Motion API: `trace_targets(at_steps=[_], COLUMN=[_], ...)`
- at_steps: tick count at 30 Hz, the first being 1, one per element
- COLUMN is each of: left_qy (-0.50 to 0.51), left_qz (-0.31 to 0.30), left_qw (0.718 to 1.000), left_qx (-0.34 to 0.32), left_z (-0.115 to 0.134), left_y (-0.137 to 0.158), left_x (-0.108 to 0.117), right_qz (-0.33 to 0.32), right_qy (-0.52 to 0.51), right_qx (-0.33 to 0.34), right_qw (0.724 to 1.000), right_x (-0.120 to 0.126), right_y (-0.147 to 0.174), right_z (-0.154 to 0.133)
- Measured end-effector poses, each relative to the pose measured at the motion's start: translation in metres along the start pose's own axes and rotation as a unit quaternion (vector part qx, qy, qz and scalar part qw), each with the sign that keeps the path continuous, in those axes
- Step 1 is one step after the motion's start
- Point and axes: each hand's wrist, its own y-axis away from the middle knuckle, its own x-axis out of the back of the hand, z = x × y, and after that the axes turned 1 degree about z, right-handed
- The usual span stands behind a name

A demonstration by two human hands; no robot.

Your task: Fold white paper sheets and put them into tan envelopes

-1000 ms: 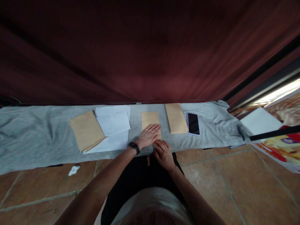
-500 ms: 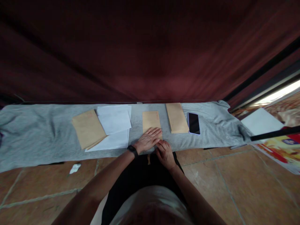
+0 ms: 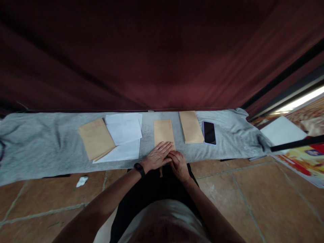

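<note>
A brown paper envelope (image 3: 163, 130) with small red print lies upright in front of me on the grey cloth. My left hand (image 3: 159, 157), a dark band at its wrist, rests flat across the envelope's near part with fingers stretched out. Beside it, my right hand (image 3: 178, 165) has its fingers curled around the envelope's near right corner. The hands cover the near edge. To the right lies a stack of brown envelopes (image 3: 191, 127). On the left, more brown envelopes (image 3: 97, 138) partly overlap white paper sheets (image 3: 124, 130).
A phone (image 3: 209, 133) lies right of the envelope stack. The grey cloth (image 3: 50, 145) covers a long narrow surface, with a dark red curtain (image 3: 162, 60) behind it. A crumpled white scrap (image 3: 82, 181) is on the tiled floor (image 3: 227, 189). A colourful printed box (image 3: 303, 162) stands at far right.
My left hand has slid a little toward me along the envelope, uncovering more of its face. My right hand stays at the near corner.
</note>
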Motion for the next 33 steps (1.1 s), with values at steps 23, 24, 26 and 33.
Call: trace_targets(at_steps=[23, 24, 26, 33], left_qy=[-0.011, -0.010, -0.009, -0.003], left_qz=[-0.013, -0.014, -0.015, -0.004], left_qw=[1.000, 1.000, 1.000, 0.999], left_qx=[-0.021, -0.022, -0.025, -0.034], left_z=[-0.007, -0.008, -0.010, -0.008], left_y=[0.034, 0.035, 0.036, 0.034], left_x=[-0.005, -0.007, -0.009, -0.002], right_qz=[-0.086, -0.083, -0.080, -0.070], right_qy=[0.114, 0.117, 0.123, 0.143], right_qx=[0.026, 0.027, 0.028, 0.014], right_qw=[0.989, 0.989, 0.989, 0.987], right_x=[0.016, 0.014, 0.012, 0.007], right_y=[-0.035, -0.038, -0.043, -0.070], right_z=[0.021, 0.023, 0.027, 0.041])
